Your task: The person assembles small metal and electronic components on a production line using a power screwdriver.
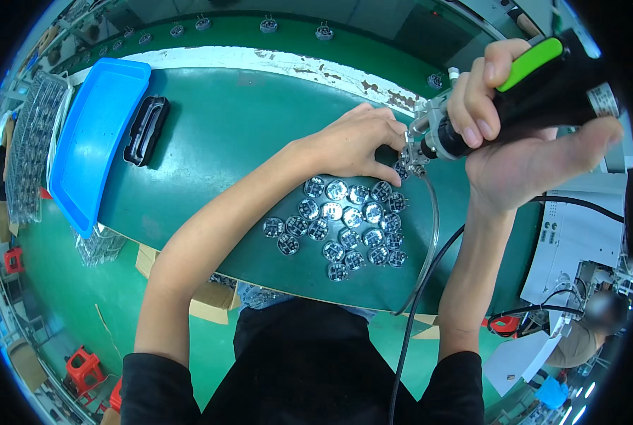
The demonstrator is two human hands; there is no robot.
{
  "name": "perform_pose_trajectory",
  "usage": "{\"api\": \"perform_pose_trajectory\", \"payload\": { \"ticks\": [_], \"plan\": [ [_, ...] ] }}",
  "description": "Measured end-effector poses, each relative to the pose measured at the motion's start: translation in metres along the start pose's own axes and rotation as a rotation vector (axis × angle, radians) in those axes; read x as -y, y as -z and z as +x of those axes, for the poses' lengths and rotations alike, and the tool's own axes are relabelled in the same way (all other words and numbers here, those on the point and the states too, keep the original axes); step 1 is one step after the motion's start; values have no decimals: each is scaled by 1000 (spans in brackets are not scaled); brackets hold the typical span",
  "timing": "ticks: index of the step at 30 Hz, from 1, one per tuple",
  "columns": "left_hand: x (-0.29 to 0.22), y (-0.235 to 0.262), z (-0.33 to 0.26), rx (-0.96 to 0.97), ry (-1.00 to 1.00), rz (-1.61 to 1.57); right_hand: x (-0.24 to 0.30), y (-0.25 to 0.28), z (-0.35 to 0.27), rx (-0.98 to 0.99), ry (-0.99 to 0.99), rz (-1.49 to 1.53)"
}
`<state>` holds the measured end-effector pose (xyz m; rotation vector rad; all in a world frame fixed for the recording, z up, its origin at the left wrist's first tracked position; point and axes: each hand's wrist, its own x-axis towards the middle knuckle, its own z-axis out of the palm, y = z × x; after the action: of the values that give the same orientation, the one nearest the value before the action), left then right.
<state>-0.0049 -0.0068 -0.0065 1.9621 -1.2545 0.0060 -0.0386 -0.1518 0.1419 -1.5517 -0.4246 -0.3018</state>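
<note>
Gripping a power screwdriver (543, 85), right hand (522, 142) meets left hand (359, 145).

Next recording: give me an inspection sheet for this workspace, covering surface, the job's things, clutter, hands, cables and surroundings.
Surface: green bench top, worn pale strip along its far edge.
Job's things: cluster of small round metal parts lying loose before the person; one small part pinched under the tool tip; powered hand tool, black with a green strip.
Clutter: blue tray at the left end, black oblong holder beside it, clear blister trays further left.
Hands: left hand steadies the part on the bench; right hand grips the tool.
Cables: black cord and clear tube run from the tool toward the person.
Surroundings: further round parts along the far ledge; another person at lower right; red stools below.
</note>
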Motion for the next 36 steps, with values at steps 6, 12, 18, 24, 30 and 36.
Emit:
{"api": "perform_pose_trajectory", "payload": {
  "ticks": [6, 12, 18, 24, 30, 36],
  "plan": [
    [4, -4, 6, -17, -16, -14, 18, 26, 8, 68, -1, 87],
    [-3, 7, 4, 78, 92, -41, 33, 45, -6, 231, -20, 290],
    [-2, 6, 2, 45, 65, -67, 43, 45, -17, 329, -42, 363],
    [-2, 6, 4, 36, 51, -62, 34, 25, -13, 318, -54, 365],
    [-2, 6, 4, 36, 54, -76, 30, 26, -13, 313, -64, 365],
    [-3, 7, 4, 35, 50, -71, 28, 28, -16, 301, -73, 361]
  ]
}}
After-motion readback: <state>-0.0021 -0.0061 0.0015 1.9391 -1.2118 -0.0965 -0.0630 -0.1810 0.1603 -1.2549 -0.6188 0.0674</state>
